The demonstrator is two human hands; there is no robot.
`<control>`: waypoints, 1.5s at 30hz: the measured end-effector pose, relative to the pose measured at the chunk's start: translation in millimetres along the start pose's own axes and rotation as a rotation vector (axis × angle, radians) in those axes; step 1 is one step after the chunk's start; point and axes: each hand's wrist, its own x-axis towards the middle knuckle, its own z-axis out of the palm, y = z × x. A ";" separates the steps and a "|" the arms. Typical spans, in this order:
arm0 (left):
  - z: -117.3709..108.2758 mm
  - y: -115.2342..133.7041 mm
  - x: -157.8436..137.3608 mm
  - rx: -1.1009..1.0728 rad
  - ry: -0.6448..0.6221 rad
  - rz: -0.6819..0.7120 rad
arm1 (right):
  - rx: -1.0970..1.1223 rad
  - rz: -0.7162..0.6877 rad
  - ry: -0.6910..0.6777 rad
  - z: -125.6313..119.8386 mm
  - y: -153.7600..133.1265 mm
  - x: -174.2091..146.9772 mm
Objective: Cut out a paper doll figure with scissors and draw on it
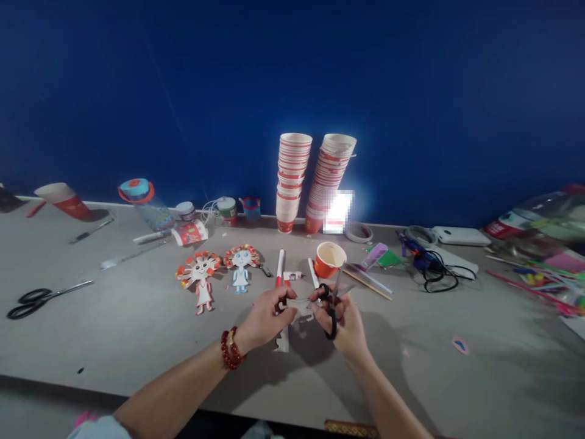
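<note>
My left hand (267,318), with a red beaded bracelet (231,349) at the wrist, pinches a small pale piece of paper (299,306) between thumb and fingers. In my right hand (348,320) is a pair of black-handled scissors (333,326), its blades apart and pointing away from the paper. The right thumb and fingertips also reach the paper's right edge. Under my hands lies a strip of cut paper (282,341). Just beyond them stand an orange-red paper cup (329,261) and a red and white marker (280,268).
Two paper dolls (203,296) with fringed hair lie left of my hands. Tall paper cup stacks (292,177) stand by the blue wall, near a glowing blurred screen (338,212). Another pair of scissors (43,297) lies far left. Cables (439,274) and craft sticks (543,283) are on the right.
</note>
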 end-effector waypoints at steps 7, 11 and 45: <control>-1.0 3.1 -0.5 -0.144 -0.011 -0.002 | 0.042 0.079 0.000 3.1 0.2 -0.4; -3.8 6.6 0.3 -0.259 -0.031 -0.010 | 0.111 0.103 -0.004 4.1 2.4 -3.3; -11.5 21.0 -0.5 -0.201 -0.122 0.081 | 0.307 0.210 0.100 10.1 7.0 -8.0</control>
